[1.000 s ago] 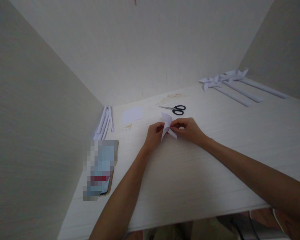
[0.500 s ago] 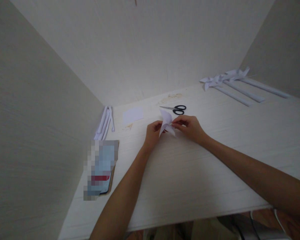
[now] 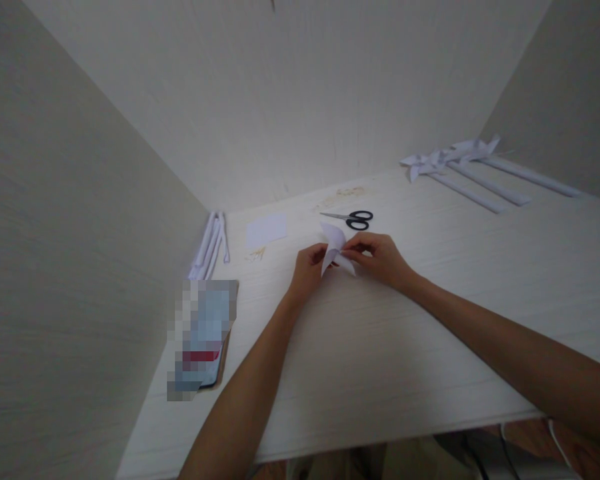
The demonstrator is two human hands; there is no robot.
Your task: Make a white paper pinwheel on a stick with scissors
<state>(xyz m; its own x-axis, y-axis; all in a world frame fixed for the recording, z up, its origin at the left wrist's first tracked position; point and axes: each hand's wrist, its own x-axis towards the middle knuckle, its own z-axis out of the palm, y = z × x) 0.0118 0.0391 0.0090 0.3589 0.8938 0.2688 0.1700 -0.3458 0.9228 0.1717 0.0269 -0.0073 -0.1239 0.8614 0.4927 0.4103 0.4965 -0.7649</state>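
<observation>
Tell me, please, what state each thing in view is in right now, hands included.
Folded paper, curled into blades.
Left hand, closed on that paper, partly hidden by it.
Right hand, pinching it near the middle.
Scissors, lying down, blades looking shut.
Sheet, lying flat.
Tubes, rolled, bunched together.
Pinwheels, lying close together.
Phone, lying flat, partly pixelated.

Can't read a single word or number anywhere, tbh. The phone [image 3: 211, 327] over on the left is mostly blurred into blocks (there's a red band [image 3: 200, 356] low on its screen, but zero letters I can make out).
</observation>
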